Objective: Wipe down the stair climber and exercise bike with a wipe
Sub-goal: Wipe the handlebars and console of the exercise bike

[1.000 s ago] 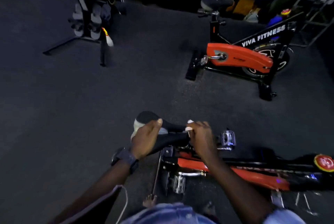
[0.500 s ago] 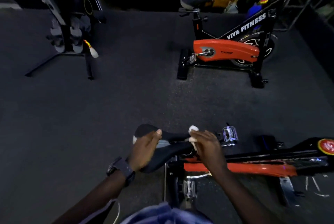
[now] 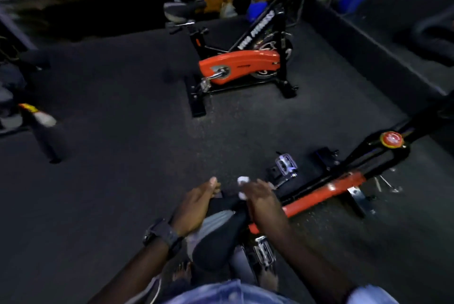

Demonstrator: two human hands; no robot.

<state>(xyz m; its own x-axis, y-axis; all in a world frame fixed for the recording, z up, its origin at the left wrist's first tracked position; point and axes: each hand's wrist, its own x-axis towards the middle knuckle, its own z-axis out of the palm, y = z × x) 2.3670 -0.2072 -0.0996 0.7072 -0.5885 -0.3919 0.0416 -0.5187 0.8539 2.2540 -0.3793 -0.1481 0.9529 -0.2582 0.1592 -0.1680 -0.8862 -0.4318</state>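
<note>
Right below me stands a black and orange exercise bike [image 3: 321,195], with its black and grey saddle [image 3: 216,235] under my hands. My left hand [image 3: 196,205] grips the left side of the saddle's front part. My right hand [image 3: 260,203] holds a small crumpled white wipe [image 3: 243,182] against the saddle's nose, and the wipe shows past my fingers. The stair climber [image 3: 14,87] is only partly in view at the left edge, dark and blurred.
A second orange and black bike [image 3: 240,63] marked VIVA FITNESS stands further ahead on the dark rubber floor [image 3: 118,146]. A low dark ledge [image 3: 363,41] runs along the right. Coloured items are piled at the back. My bare feet show below the saddle.
The view has swung right and tilted, so the stair climber slid to the left edge. Both hands stay on the saddle, my right hand still holding the wipe at its nose.
</note>
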